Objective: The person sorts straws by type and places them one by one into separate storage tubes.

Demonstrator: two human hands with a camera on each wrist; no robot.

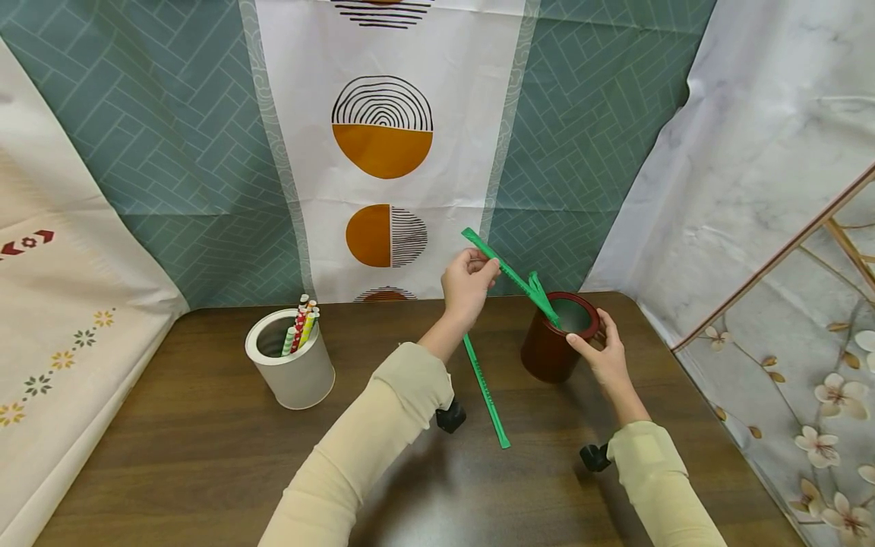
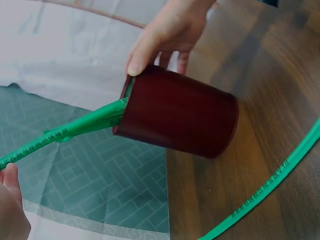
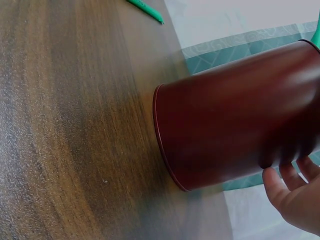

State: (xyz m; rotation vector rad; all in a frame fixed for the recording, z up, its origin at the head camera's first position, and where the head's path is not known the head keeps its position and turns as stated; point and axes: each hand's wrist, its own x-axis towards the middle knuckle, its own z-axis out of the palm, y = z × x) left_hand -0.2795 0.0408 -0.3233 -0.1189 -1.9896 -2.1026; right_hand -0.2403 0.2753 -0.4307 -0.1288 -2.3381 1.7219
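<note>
My left hand (image 1: 468, 287) pinches a long green wrapped straw (image 1: 514, 275) near its upper end. The straw slants down to the right, its lower end inside a dark red-brown cylindrical holder (image 1: 552, 357). Beside it, other green wrapped straws (image 1: 536, 284) poke out of the holder's mouth. My right hand (image 1: 604, 355) grips the holder at its right side, thumb by the rim; in the right wrist view its fingertips (image 3: 274, 181) touch the wall. Another green wrapped straw (image 1: 487, 393), with dark print on it, lies on the table below my left hand.
At the left of the brown wooden table (image 1: 184, 448) stands a white-grey cylindrical holder (image 1: 299, 382) with several colourful pens (image 1: 301, 332) in it. Patterned cloth (image 1: 198, 152) hangs behind the table, and more cloth (image 1: 772, 319) hangs along the right side.
</note>
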